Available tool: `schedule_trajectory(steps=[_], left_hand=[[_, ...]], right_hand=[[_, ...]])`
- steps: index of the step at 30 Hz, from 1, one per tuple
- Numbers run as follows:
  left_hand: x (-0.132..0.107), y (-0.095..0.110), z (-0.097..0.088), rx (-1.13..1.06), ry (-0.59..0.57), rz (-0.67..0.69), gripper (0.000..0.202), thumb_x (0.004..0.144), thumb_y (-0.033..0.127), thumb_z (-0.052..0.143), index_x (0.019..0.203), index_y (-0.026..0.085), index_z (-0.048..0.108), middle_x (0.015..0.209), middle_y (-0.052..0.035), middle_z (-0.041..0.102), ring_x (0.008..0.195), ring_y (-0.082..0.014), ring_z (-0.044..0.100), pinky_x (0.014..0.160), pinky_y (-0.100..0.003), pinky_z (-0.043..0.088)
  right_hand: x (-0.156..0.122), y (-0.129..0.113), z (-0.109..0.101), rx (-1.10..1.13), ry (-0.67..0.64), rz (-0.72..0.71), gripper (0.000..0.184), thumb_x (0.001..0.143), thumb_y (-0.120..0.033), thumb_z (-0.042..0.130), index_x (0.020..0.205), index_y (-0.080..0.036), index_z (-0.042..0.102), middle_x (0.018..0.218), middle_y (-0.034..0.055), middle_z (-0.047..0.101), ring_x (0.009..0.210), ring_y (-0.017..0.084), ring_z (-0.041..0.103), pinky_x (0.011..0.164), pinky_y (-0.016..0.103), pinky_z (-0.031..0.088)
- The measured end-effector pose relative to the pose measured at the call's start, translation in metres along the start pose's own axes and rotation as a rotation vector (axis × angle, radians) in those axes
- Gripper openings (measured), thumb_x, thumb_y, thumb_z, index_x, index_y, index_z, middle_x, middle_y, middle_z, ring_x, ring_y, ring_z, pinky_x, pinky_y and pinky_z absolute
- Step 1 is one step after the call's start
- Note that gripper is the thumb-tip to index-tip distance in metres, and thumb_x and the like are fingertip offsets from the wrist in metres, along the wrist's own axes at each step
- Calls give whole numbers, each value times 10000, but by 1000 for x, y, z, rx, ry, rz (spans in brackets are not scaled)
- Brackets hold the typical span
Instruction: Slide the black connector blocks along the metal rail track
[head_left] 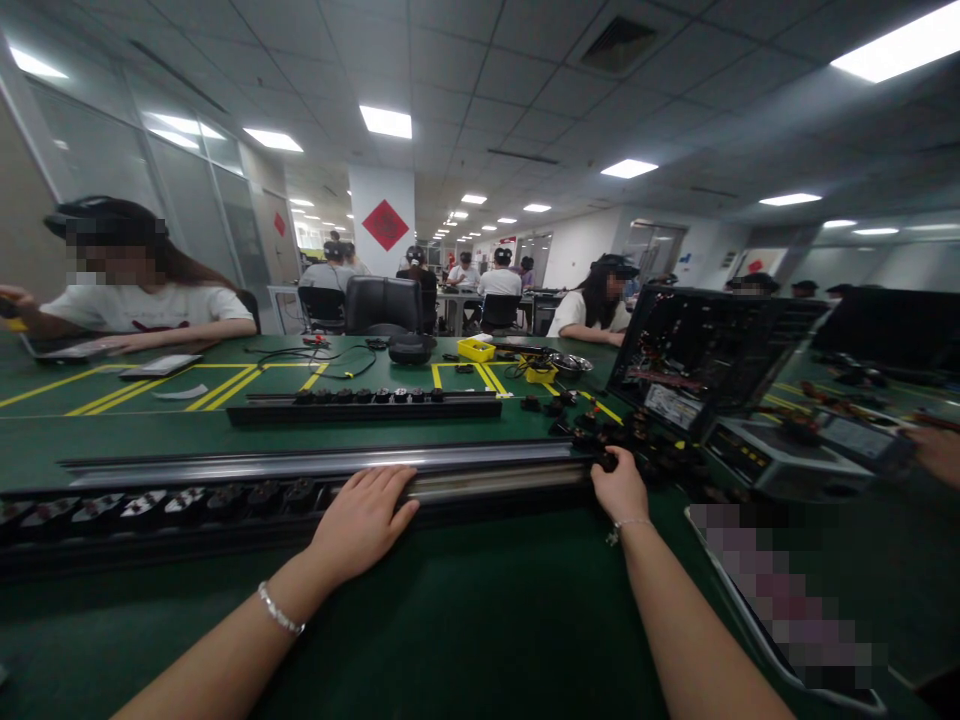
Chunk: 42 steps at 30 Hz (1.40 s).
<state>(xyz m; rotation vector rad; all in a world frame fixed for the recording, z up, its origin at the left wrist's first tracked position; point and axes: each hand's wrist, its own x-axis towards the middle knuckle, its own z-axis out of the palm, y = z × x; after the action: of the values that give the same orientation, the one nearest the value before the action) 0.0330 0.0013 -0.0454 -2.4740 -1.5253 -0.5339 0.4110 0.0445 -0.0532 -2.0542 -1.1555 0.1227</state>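
Rail (502,483) is lying across frame's left & centre, left hand (364,522) resting on it, fingers straight, thumb apart, prob. for steadying, while right hand (624,488), right of centre, is pinching small blk part (604,463).

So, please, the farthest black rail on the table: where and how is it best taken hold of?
Probably pinch the farthest black rail at both ends, coming from the near side: it is long and narrow, lies crosswise, and its row of small parts stops short of both ends.
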Motion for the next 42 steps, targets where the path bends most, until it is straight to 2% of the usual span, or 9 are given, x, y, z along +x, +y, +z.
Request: schedule_trajectory(steps=[4,8,14,18,24,31,37,39,42], left_hand=[[-1,-1,0,-11,0,2,517,886,515,292,1290,234,447,1253,-62,582,1162,-220,510,997,-429,365],[-1,-1,0,-5,-1,1,518,885,515,292,1294,237,445,1255,-62,581,1164,-222,510,991,-427,369],[0,1,-1,4,-26,-11,533,888,519,279,1296,218,444,1268,-73,573,1168,-222,507,1004,-430,358],[0,-1,2,-3,-20,-8,531,885,520,292,1299,224,442,1282,-69,564,1182,-222,498,1011,-431,353],[-1,-1,0,-22,-25,-13,528,884,521,294,1300,230,439,1288,-67,559,1187,-219,495,1021,-435,343],[-3,-2,2,-19,-4,-3,514,884,512,299,1299,242,441,1282,-57,565,1180,-216,500,1016,-424,349],[-3,-2,2,-16,-17,-6,516,885,511,296,1306,246,432,1297,-53,555,1194,-216,493,1027,-428,337],[-2,-2,1,-19,-20,-5,516,885,513,297,1300,243,441,1291,-58,559,1187,-218,498,1021,-431,341],[-2,-1,2,-25,-3,2,503,884,508,304,1280,241,465,1274,-64,571,1171,-217,510,1012,-426,350]], right_hand=[[6,7,-1,25,28,47,460,720,-272,494,1172,-187,525,1021,85,624,872,221,603,780,316,448],[12,16,-1,65,72,105,474,663,-240,524,1131,-177,565,1015,101,626,871,234,599,777,325,450],[18,35,-9,89,179,166,499,668,-274,521,1159,-189,549,1013,96,635,884,249,594,797,350,448],[26,48,-11,63,168,184,495,656,-270,534,1142,-183,573,1027,109,631,890,260,590,783,361,455],[36,56,-7,-19,155,130,491,663,-237,513,1146,-188,582,1042,105,626,944,269,583,831,371,445],[48,62,-1,-125,167,69,501,658,-208,505,1149,-145,580,1043,144,589,971,280,565,854,383,437],[37,57,0,-220,233,83,475,690,-234,504,1142,-119,591,1117,209,548,1084,355,485,879,473,412],[34,54,0,-237,250,76,472,719,-229,475,1161,-102,577,1129,214,544,1103,357,472,890,470,403],[33,49,-5,-227,311,-8,469,733,-187,435,1161,-41,559,1105,224,558,1106,326,476,949,435,367]])
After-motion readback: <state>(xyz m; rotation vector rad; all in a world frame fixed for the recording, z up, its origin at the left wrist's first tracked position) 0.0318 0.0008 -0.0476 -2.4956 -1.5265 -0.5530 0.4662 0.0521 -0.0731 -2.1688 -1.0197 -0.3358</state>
